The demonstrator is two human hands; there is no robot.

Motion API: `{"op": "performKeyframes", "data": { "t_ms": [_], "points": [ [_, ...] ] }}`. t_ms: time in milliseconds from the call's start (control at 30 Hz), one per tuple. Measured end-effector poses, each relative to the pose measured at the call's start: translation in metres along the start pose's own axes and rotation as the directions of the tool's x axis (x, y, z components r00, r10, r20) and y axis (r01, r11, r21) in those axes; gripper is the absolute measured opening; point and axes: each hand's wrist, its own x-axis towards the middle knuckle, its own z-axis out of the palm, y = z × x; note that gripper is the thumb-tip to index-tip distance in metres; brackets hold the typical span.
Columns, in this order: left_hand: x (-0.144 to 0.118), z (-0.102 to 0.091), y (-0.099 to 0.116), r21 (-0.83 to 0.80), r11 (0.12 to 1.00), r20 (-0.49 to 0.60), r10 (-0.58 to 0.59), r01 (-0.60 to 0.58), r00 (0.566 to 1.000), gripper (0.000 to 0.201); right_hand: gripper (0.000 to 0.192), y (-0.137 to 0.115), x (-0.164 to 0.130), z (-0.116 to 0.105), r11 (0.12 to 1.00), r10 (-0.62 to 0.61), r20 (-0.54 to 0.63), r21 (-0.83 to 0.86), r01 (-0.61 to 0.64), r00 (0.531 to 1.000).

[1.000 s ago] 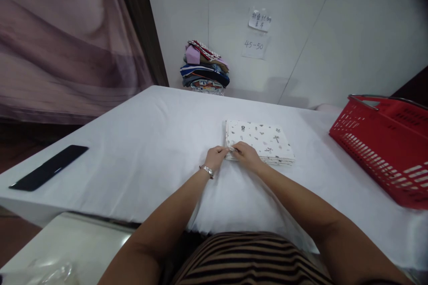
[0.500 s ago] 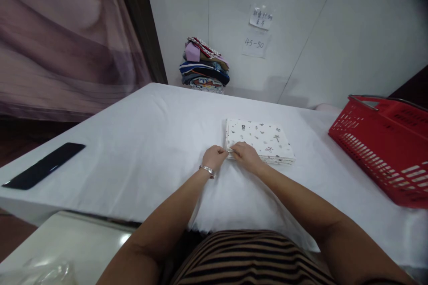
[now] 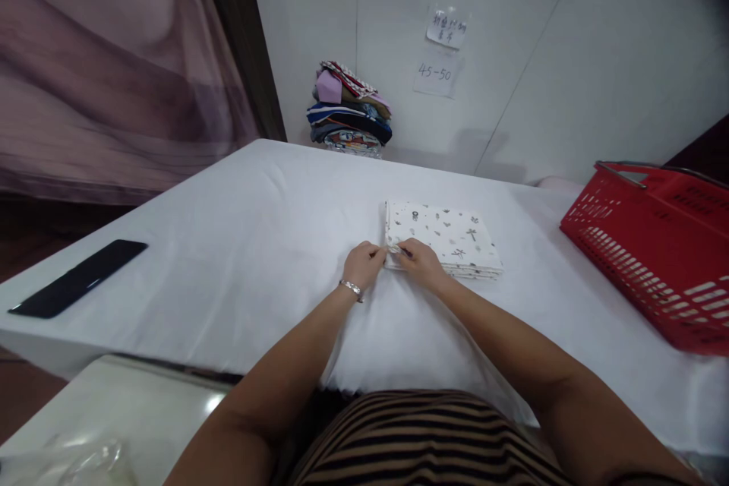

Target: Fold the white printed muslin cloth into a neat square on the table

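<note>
A folded white cloth (image 3: 441, 231) with small dark plant prints lies flat as a neat layered rectangle. At its near left corner, my left hand (image 3: 363, 264) pinches the edge, fingers closed; a bracelet circles that wrist. My right hand (image 3: 420, 262) rests just to the right, its fingers also closed on the same corner and covering part of the near edge. A small bit of fabric is raised between the two hands. The fingertips partly hide what exactly is gripped.
The cloth lies on a white-covered table (image 3: 239, 243). A red plastic basket (image 3: 643, 243) stands at the right, a black flat object (image 3: 80, 279) at the left. Folded clothes (image 3: 350, 110) are piled by the wall. A pale surface (image 3: 125, 410) with clear plastic is at lower left.
Both hands stay at the near left corner of the cloth. Their fingers have shifted slightly, and the corner fabric between them looks a little more raised.
</note>
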Motion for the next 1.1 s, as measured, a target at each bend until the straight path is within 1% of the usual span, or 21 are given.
{"op": "performKeyframes", "data": {
  "t_ms": [67,167,233,333,400,467,533,567,733,867,967,1100],
  "points": [
    [-0.001,0.0,-0.004,0.031,0.999,0.04,-0.042,0.04,0.998,0.036,0.011,0.004,0.001,0.001,0.998,0.017,-0.012,0.06,-0.016,1.0],
    [-0.003,0.002,-0.004,0.081,0.995,0.102,-0.074,0.066,0.992,0.032,0.012,0.006,0.001,0.0,0.996,0.015,-0.012,0.091,-0.014,1.0],
    [-0.001,0.005,-0.002,0.084,0.994,0.099,-0.077,0.068,0.992,0.029,0.012,0.005,0.001,-0.001,0.996,0.003,-0.014,0.092,-0.002,1.0],
    [0.005,0.008,0.001,0.057,0.994,0.06,-0.1,0.097,0.993,0.025,0.013,0.002,0.001,-0.005,0.996,-0.03,-0.05,0.077,0.034,0.998],
    [0.009,0.008,0.0,0.064,0.989,0.061,-0.139,0.135,0.988,0.025,0.014,0.0,0.001,-0.007,0.998,-0.052,-0.057,0.038,0.055,0.997],
    [0.011,0.008,-0.002,0.093,0.981,0.093,-0.178,0.17,0.98,0.027,0.015,-0.002,0.001,-0.006,0.996,-0.084,-0.004,-0.031,0.084,0.996],
    [0.012,0.007,-0.004,0.101,0.978,0.121,-0.194,0.182,0.974,0.028,0.015,-0.003,0.0,-0.004,0.988,-0.112,0.058,-0.098,0.117,0.992],
    [0.011,0.007,-0.005,0.092,0.98,0.127,-0.185,0.174,0.975,0.027,0.015,-0.003,0.0,-0.003,0.984,-0.122,0.072,-0.124,0.13,0.99],
    [0.009,0.005,-0.009,0.055,0.991,0.148,-0.129,0.122,0.981,0.029,0.016,-0.004,-0.002,0.003,0.961,-0.156,0.071,-0.217,0.168,0.985],
    [0.009,0.006,-0.01,0.075,0.992,0.122,-0.111,0.102,0.986,0.026,0.019,-0.006,-0.004,0.009,0.94,-0.159,0.082,-0.292,0.177,0.984],
    [0.009,0.005,-0.008,0.088,0.991,0.116,-0.108,0.098,0.987,0.035,0.021,-0.008,-0.008,0.013,0.92,-0.173,0.075,-0.343,0.188,0.982],
    [0.009,0.003,-0.003,0.124,0.985,0.15,-0.137,0.119,0.979,0.047,0.025,-0.012,-0.014,0.016,0.904,-0.177,0.081,-0.381,0.194,0.981]
  ]
}}
